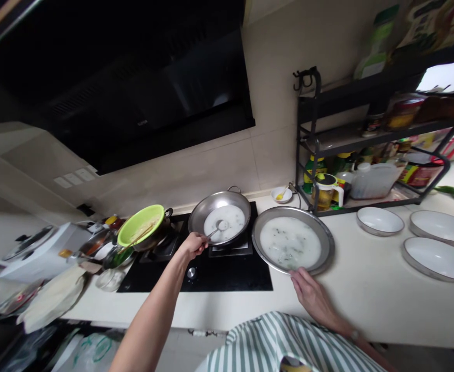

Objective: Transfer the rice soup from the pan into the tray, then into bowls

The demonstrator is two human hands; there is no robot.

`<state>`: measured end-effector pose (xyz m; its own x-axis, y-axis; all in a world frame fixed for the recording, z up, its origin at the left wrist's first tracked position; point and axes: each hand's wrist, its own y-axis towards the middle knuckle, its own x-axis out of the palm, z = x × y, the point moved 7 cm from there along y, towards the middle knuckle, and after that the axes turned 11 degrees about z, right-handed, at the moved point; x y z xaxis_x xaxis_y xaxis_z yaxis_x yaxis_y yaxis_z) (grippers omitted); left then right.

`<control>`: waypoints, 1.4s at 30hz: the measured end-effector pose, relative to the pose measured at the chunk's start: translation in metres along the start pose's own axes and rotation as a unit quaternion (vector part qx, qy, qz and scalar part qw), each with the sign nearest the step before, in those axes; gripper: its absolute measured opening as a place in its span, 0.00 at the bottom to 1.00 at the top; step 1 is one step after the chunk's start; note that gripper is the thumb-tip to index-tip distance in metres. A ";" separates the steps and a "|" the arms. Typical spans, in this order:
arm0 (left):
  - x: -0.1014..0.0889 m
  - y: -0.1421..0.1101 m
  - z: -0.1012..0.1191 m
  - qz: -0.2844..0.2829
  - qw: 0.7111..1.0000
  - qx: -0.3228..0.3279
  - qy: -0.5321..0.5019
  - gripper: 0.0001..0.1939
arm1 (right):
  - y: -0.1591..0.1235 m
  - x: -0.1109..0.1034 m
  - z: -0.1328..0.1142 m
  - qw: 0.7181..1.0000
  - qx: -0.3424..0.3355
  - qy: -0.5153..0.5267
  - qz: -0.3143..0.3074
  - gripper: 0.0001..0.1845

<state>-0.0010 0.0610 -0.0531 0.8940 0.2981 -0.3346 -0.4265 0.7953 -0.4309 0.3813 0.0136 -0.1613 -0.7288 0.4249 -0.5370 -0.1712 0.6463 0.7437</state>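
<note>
The left hand (196, 245) is closing its fingers around the handle of a ladle (222, 225), which is lying in the wok (221, 199), its handle pointing toward 8 o'clock. The ladle is looking slim and metallic, its round head sitting in milky white liquid (230, 214) dotted with dark flecks. The right hand (310, 294) is touching the rim of a steel basin (326, 237) at 6 o'clock; its fingers are lying close together, but I cannot tell how firmly they are gripping. The basin is standing just beside the wok, between 3 and 4 o'clock from it, and is holding similar white liquid with more green and dark bits. Beneath the wok, a black hob (246, 276) is spreading out. A green bowl (125, 232) is sitting at 9 o'clock from the wok, chopsticks (139, 238) crossing it. Three white bowls (380, 221) are resting around 3 o'clock from the basin; a rack (316, 108) is standing toward 1 o'clock.
</note>
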 end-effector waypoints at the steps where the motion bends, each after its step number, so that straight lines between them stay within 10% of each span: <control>1: 0.000 -0.002 0.001 0.000 1.000 -0.007 -0.014 0.12 | 0.000 0.000 0.001 1.000 0.004 0.004 -0.002 0.19; 27: 0.002 -0.034 0.004 -0.009 0.990 -0.069 -0.121 0.03 | -0.003 0.002 0.005 1.000 0.006 0.019 -0.006 0.18; 42: 0.065 -0.086 0.035 -0.148 0.982 -0.038 -0.112 0.08 | -0.002 0.001 0.002 1.000 -0.011 -0.010 -0.006 0.18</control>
<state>0.0988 0.0304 -0.0087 0.9846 0.1747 0.0038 -0.1444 0.8256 -0.5455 0.3823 0.0146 -0.1640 -0.7126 0.4298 -0.5546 -0.1957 0.6373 0.7454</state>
